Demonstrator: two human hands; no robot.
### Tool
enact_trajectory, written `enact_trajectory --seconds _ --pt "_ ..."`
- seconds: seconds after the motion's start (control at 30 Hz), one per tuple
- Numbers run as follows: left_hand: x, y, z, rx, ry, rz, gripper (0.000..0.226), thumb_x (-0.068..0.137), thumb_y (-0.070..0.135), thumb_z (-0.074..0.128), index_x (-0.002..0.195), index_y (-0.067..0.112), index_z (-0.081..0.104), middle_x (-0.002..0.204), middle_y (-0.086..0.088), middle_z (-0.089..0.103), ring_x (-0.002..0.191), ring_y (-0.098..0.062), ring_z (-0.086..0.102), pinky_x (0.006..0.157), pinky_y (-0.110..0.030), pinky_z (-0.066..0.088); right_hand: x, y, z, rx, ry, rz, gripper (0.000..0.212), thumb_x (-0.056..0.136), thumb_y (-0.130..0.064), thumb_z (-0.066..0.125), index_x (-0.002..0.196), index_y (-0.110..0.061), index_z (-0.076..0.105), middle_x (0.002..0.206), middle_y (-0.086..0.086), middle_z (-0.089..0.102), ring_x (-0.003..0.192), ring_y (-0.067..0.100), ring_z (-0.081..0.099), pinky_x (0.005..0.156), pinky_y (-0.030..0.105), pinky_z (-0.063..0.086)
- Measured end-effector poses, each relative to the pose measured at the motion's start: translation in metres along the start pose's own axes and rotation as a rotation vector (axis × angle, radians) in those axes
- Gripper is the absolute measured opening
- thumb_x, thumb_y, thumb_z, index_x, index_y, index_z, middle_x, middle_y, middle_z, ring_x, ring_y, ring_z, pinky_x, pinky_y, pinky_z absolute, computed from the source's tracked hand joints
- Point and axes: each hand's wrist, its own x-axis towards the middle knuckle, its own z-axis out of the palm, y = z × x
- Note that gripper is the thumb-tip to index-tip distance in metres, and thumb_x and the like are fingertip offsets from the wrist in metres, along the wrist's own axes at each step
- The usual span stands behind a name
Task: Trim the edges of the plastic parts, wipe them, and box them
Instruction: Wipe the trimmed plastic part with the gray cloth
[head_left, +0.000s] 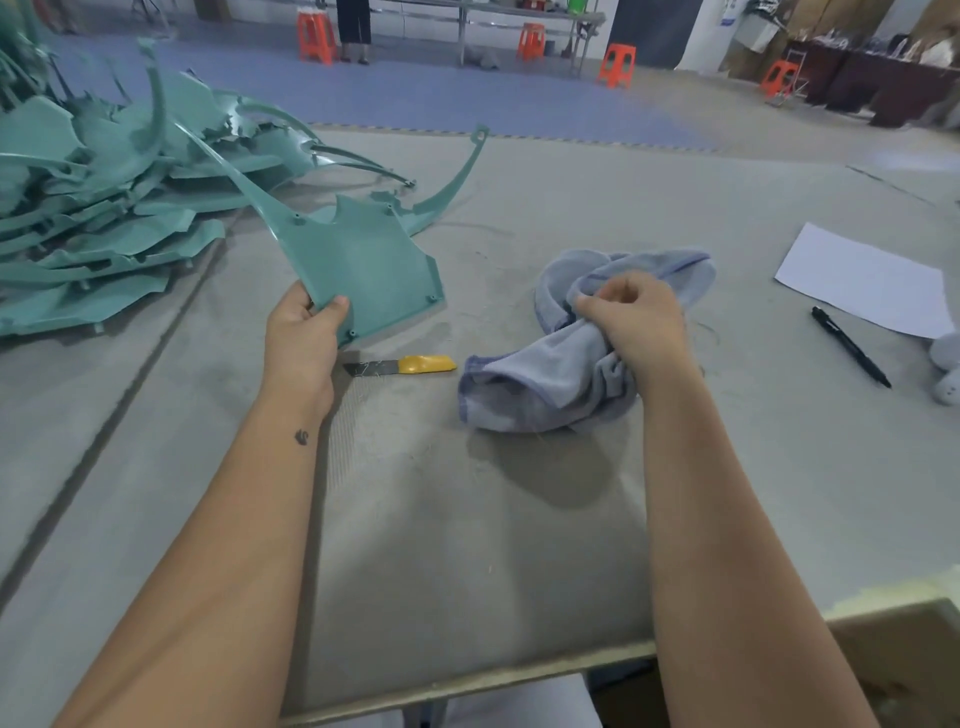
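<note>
Left hand (304, 338) grips a teal plastic part (363, 265) at its near corner, thumb on top, fingers underneath; the part is tilted up off the bench (467, 545), flat panel toward the camera, with a long thin curved arm sweeping up and left. Small screw bosses show along the panel's edges. Right hand (631, 317) is closed round a bunched light blue towel (561, 379), fingers curled into the cloth; the towel's lower folds sit on the bench, the upper loop bulges behind the knuckles. Part and towel are apart, not touching. A utility knife (402, 365) with a yellow handle lies flat on the bench just below the held part, between the two hands, blade extended and pointing left, close to the left wrist. A big loose pile of teal plastic parts (104, 208) fills the left side of the bench, thin curved arms sticking up and out; one more part with a long curved arm (457, 182) lies just behind the held one. At far right on the bench: a white sheet of paper (862, 283), a black pen (852, 347) just beside its near edge, and a white object (946, 371) cut off by the frame edge, can't tell what. Bench surface is grey, scuffed, with fine shavings scattered on it. Background: orange plastic stools (317, 36) on a blue floor, someone's legs (354, 28) standing by a long table.
</note>
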Motion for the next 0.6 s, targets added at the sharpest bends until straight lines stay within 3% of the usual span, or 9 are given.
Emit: enact_trajectory --seconds 0.07,0.1,0.17,0.27,0.33,0.4,0.5,0.6 --pt "-0.001 0.000 0.001 -0.001 -0.003 0.003 0.029 0.095 -0.004 0.050 0.114 0.014 0.061 0.106 0.007 0.068 0.095 -0.007 0.067 0.088 -0.024 0.054 0.000 -0.003 -0.002 -0.098 0.049 -0.006 0.034 0.073 -0.040 0.074 0.097 -0.029 0.053 0.113 -0.006 0.040 0.090 0.014 0.052 0.068 0.022 0.038" --pt "-0.002 0.000 0.001 -0.005 -0.001 0.005 0.029 0.095 -0.005 0.050 0.114 0.014 0.061 0.105 0.007 0.068 0.093 -0.006 0.067 0.086 -0.022 0.054 0.002 -0.003 -0.004 -0.168 0.028 0.028 0.043 0.071 -0.043 0.074 0.104 -0.028 0.052 0.114 -0.005 0.040 0.094 0.018 0.053 0.068 0.024 0.039" --pt "-0.002 0.001 0.002 -0.003 0.001 0.011 0.029 0.095 -0.005 0.050 0.114 0.014 0.061 0.103 0.008 0.068 0.089 -0.003 0.067 0.082 -0.019 0.054 0.002 -0.006 -0.011 -0.364 -0.115 0.144 0.050 0.068 -0.050 0.075 0.103 -0.019 0.055 0.098 0.000 0.056 0.083 0.020 0.059 0.055 0.027 0.038" --pt "-0.001 0.001 0.002 0.004 -0.001 0.010 0.029 0.095 -0.006 0.049 0.115 0.013 0.060 0.102 0.008 0.068 0.086 -0.001 0.067 0.078 -0.016 0.054 0.003 -0.009 -0.022 -0.514 -0.302 0.135 0.030 0.076 -0.040 0.075 0.086 -0.018 0.057 0.073 -0.002 0.059 0.066 0.012 0.056 0.048 0.026 0.036" --pt "-0.001 0.002 0.002 0.010 0.005 0.010 0.029 0.095 -0.006 0.049 0.113 0.014 0.060 0.100 0.009 0.068 0.084 0.001 0.068 0.075 -0.015 0.053 0.007 -0.011 -0.021 -0.270 -0.319 0.013 0.017 0.084 -0.030 0.069 0.094 -0.017 0.063 0.080 0.000 0.065 0.078 0.018 0.063 0.061 0.031 0.048" --pt "0.000 0.001 0.001 0.009 0.008 0.007 0.029 0.095 -0.006 0.049 0.111 0.015 0.061 0.100 0.010 0.068 0.084 0.001 0.068 0.075 -0.015 0.053 0.005 -0.015 -0.016 0.174 -0.266 -0.084 0.008 0.093 -0.018 0.059 0.098 -0.023 0.062 0.083 -0.003 0.070 0.086 0.017 0.067 0.072 0.030 0.054" --pt "0.001 0.001 0.001 -0.009 0.003 0.002 0.029 0.095 -0.006 0.049 0.111 0.015 0.061 0.103 0.007 0.069 0.091 -0.006 0.068 0.084 -0.022 0.054 0.005 -0.026 -0.003 0.473 -0.201 -0.188 0.018 0.094 -0.013 0.054 0.087 -0.029 0.059 0.068 -0.013 0.065 0.066 0.005 0.065 0.064 0.022 0.050" --pt "0.001 0.001 0.000 -0.024 0.000 0.000 0.028 0.096 -0.006 0.049 0.111 0.014 0.061 0.103 0.006 0.069 0.092 -0.008 0.068 0.085 -0.024 0.055 0.001 -0.029 0.009 0.772 -0.271 -0.088 0.005 0.084 -0.018 0.060 0.082 -0.019 0.064 0.065 -0.002 0.058 0.064 0.017 0.058 0.065 0.031 0.049"
